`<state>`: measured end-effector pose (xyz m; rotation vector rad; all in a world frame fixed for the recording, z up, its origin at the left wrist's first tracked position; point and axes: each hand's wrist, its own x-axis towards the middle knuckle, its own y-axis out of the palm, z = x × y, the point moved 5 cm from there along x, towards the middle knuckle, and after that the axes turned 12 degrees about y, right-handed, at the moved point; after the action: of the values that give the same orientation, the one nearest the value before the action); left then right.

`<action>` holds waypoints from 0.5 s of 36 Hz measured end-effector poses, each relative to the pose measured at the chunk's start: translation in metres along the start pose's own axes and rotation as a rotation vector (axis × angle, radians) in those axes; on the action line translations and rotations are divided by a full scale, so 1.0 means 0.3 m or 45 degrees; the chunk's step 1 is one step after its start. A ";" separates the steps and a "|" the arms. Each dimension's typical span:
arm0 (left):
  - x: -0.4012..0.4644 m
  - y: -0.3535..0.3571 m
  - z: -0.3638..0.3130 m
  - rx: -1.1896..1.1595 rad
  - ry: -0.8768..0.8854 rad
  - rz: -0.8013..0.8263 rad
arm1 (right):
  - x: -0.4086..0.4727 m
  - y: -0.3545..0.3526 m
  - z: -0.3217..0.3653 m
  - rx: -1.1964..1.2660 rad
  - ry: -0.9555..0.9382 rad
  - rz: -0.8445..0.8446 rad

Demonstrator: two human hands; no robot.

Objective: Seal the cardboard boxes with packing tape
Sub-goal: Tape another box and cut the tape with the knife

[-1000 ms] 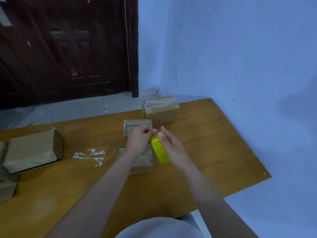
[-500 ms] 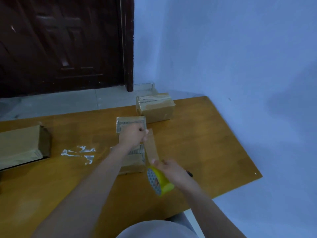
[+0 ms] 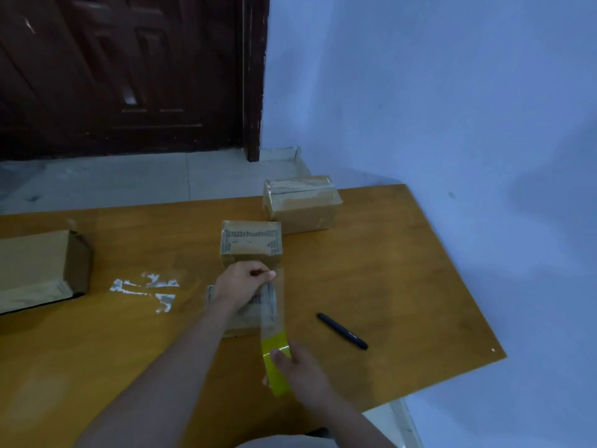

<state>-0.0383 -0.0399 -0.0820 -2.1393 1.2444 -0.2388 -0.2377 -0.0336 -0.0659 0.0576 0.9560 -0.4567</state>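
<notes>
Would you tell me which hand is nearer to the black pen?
Right. The right hand, gripping the tape roll, is just left of the pen; the left hand is farther left.

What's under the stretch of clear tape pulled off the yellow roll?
The near cardboard box lies under the tape strip; its printed top shows through. The left hand covers the box's left part, so that is hidden. The right hand holds the roll.

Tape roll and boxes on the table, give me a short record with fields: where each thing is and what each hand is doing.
left hand: pinches the tape end over the near box
right hand: holds the tape roll
tape strip: stretched between the hands
other boxes: middle box, far box, big box at left
pen: on the table
</notes>
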 end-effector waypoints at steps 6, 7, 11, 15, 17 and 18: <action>0.018 0.001 0.006 -0.010 -0.032 -0.129 | 0.031 -0.031 0.018 -0.041 -0.059 -0.093; 0.019 0.004 0.007 0.008 -0.037 -0.131 | 0.032 -0.034 0.017 -0.032 -0.071 -0.095; 0.025 0.010 0.010 0.077 -0.052 -0.143 | 0.046 -0.036 0.000 0.062 -0.078 -0.081; 0.028 0.011 0.009 0.113 -0.059 -0.144 | 0.048 -0.022 -0.003 0.162 -0.055 -0.056; 0.028 0.009 0.008 0.128 -0.067 -0.138 | 0.047 -0.018 -0.002 0.158 -0.060 -0.050; 0.027 0.009 0.008 0.134 -0.067 -0.136 | 0.047 -0.018 -0.003 0.146 -0.063 -0.057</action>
<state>-0.0348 -0.0466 -0.0869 -2.1095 1.0660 -0.2855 -0.2338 -0.0432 -0.0769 0.1281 0.8834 -0.5520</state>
